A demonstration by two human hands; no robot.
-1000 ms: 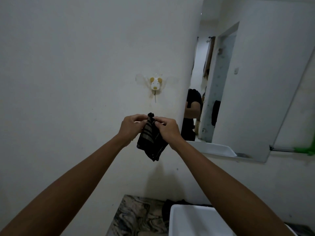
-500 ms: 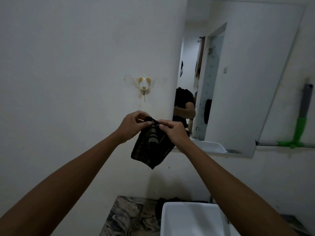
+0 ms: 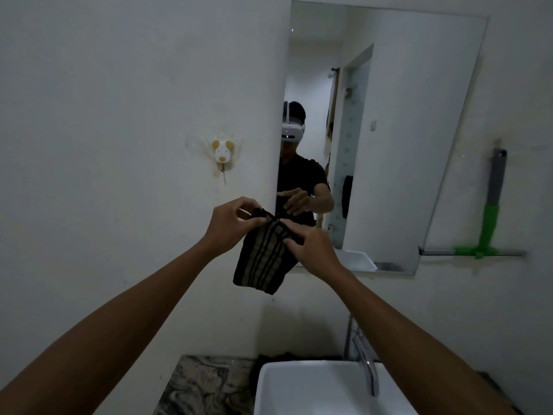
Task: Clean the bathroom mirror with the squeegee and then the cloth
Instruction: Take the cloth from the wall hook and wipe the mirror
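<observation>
Both hands up at chest height, just left of the frameless rectangular wall mirror (image 3: 419,139). Left hand (image 3: 230,224) pinches the top corner of the dark striped cloth (image 3: 263,259); right hand (image 3: 311,247) grips its upper edge, fingers closed on fabric. Cloth hangs folded below them, clear of the glass. Green-and-grey squeegee (image 3: 490,217) hangs on the wall right of the mirror, untouched. Judgement: cloth is being readied; best opened into a flat pad before wiping, so the whole palm presses evenly.

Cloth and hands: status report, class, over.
Both hands, left hand and right hand, pinching cloth. Squeegee hanging beside mirror. Nothing in the way.
</observation>
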